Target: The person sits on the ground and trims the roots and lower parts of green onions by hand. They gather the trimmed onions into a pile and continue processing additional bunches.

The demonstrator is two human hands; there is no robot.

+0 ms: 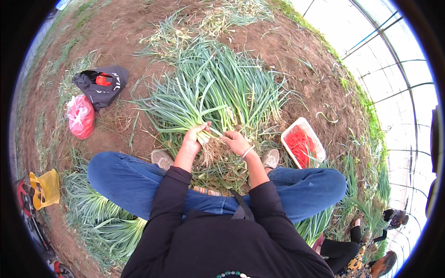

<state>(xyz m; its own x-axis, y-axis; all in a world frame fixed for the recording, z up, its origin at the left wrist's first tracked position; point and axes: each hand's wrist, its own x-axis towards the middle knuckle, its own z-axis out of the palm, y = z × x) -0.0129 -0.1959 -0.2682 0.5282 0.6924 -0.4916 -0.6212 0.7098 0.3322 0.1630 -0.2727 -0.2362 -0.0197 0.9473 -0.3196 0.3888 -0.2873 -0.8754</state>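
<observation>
My left hand (193,138) is closed around a bunch of leafy alliums (189,120) that look like green garlic. Its leaves fan away from me, and the tangled brown roots (210,150) hang toward my lap. To the right of the roots, the fingers of my right hand (237,142) pinch the end of a pale stalk (216,132) at the bunch's edge. The fingertips partly hide this end. Just beyond both hands lies a large heap of the same plants (222,80), roots mostly toward me.
A white plastic basket (321,149) of red ties (299,144) sits by my right shoe (270,158). Leftward are a dark bag (107,87), a pink plastic bag (81,118) and a yellow bag (48,189). Bundled plants (94,205) lie behind my left knee. Other people (361,253) sit at lower right.
</observation>
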